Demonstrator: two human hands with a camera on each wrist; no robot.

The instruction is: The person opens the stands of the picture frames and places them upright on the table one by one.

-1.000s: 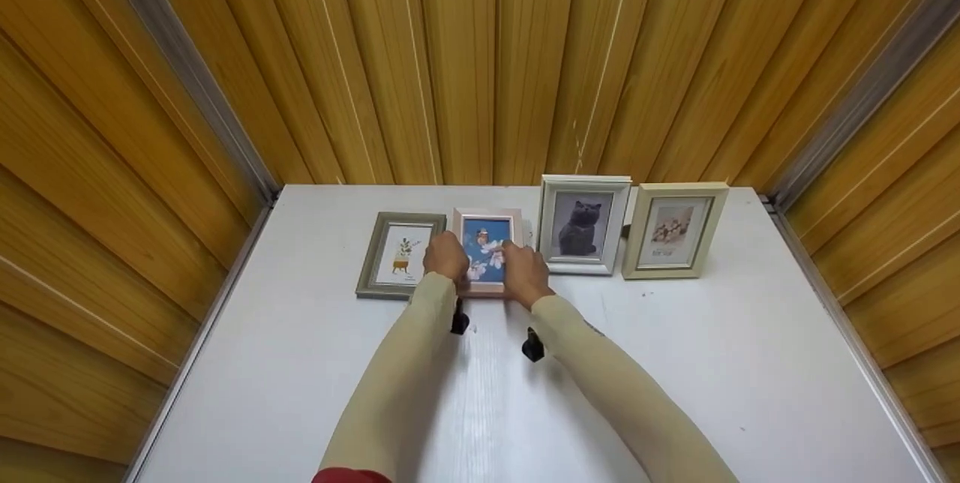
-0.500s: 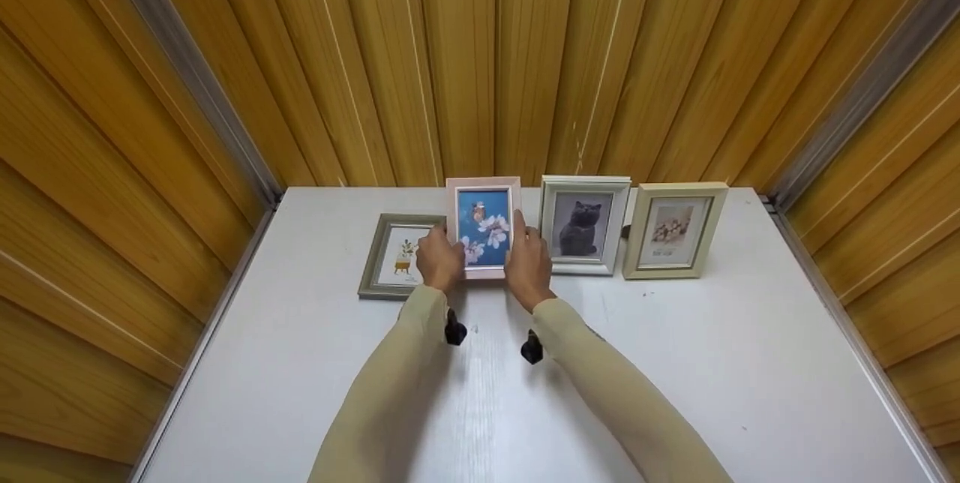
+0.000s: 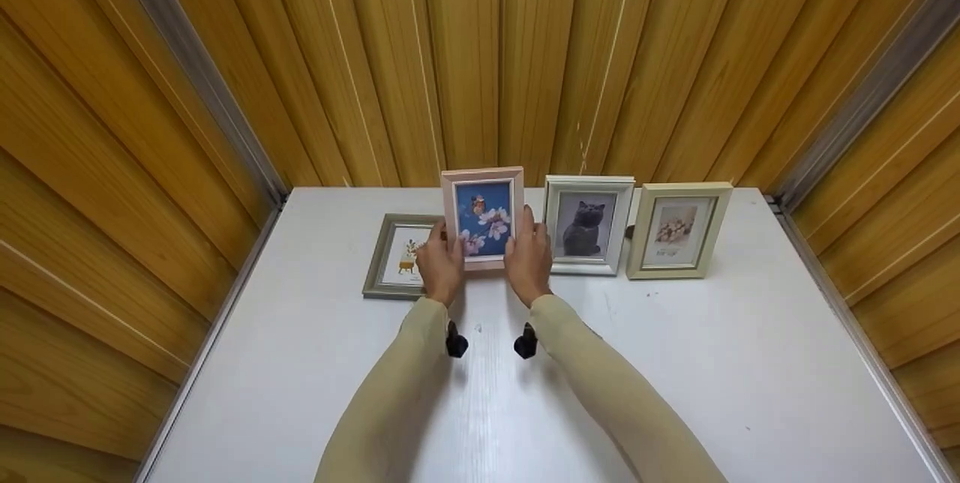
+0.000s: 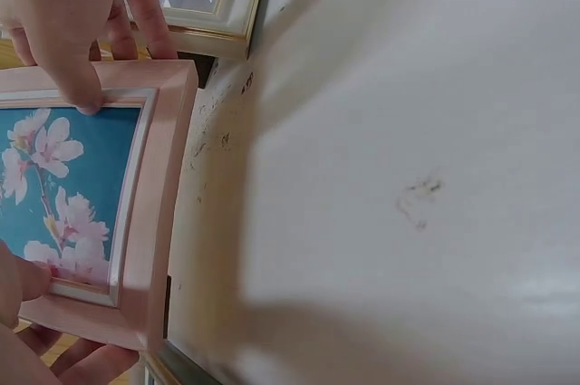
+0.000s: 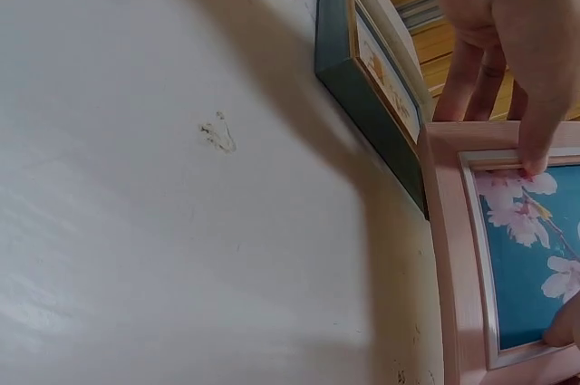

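A pink picture frame (image 3: 482,172) with a photo of blossoms on blue is held nearly upright between both hands. My left hand (image 3: 441,264) grips its left side and my right hand (image 3: 529,262) its right side. In the left wrist view, both thumbs press on the front of the frame (image 4: 156,204), and fingers reach behind it. The right wrist view shows the left thumb on the inner border of the same frame (image 5: 444,240). Whether its lower edge touches the table cannot be told. Left of it, a grey-green frame (image 3: 379,258) lies partly behind my left hand.
A white frame with a cat photo (image 3: 589,224) stands just right of my right hand. Beyond it stands a cream frame (image 3: 679,230). All are near the back of the white table (image 3: 480,408), close to the wood-patterned wall (image 3: 480,63).
The pink frame has come up from a lower, flatter position to nearly upright, gripped by both hands at its sides. The other frames have stayed in place.
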